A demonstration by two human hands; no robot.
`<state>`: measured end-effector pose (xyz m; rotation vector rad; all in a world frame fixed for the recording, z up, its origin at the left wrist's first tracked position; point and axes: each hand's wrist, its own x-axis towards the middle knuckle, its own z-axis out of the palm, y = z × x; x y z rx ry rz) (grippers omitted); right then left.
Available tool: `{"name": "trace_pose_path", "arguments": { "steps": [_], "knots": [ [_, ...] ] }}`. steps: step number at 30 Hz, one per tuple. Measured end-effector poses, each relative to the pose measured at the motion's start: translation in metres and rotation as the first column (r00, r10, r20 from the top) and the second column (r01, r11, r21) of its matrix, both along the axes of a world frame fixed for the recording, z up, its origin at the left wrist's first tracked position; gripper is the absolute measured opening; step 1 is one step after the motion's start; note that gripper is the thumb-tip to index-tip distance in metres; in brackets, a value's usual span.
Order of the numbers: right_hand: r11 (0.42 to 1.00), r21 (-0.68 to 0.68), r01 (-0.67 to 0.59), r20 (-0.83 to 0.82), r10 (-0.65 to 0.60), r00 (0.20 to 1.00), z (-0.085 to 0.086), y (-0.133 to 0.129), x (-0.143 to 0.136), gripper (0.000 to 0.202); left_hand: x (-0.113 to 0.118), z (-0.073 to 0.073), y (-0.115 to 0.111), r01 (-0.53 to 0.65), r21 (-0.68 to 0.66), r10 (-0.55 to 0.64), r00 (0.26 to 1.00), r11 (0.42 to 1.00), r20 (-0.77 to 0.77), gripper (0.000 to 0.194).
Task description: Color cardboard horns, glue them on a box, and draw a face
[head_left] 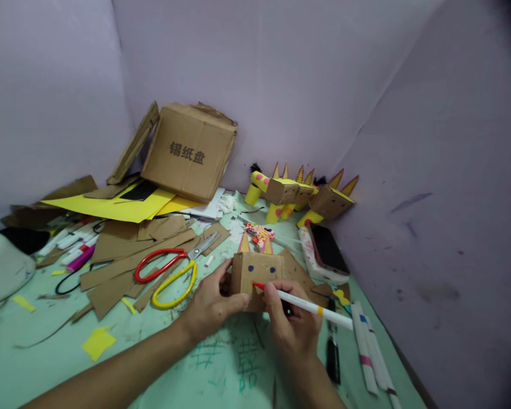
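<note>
A small cardboard box head point(262, 265) with two dark blue dots on its front and two pointed yellow-and-pink pieces on top stands near the front middle. My left hand point(216, 301) holds it at its left side, the thumb lying on the front near the lower edge. In my right hand point(292, 318) is a white marker point(315, 307) with a red tip and an orange band. Its tip touches or nearly touches the box front below the dots.
Scissors point(170, 272) lie on cardboard scraps to the left. Behind are a large carton point(189, 153), yellow sheets point(114, 205) and several finished cardboard animals point(330, 201). At right are a phone point(327, 247), a black pen point(333, 352) and several white markers point(365, 349).
</note>
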<state>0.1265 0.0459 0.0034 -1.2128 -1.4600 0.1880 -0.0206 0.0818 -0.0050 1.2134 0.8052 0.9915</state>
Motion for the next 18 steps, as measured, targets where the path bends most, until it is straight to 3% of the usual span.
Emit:
{"name": "trace_pose_path", "arguments": {
  "steps": [18],
  "knots": [
    [1.000, 0.022, -0.012, -0.007, 0.012, 1.000, -0.0019, 0.0007, -0.0013, 0.016, 0.0000, -0.0005, -0.0009, -0.017, -0.008, 0.017, 1.000, 1.000, -0.015, 0.079]
  ]
}}
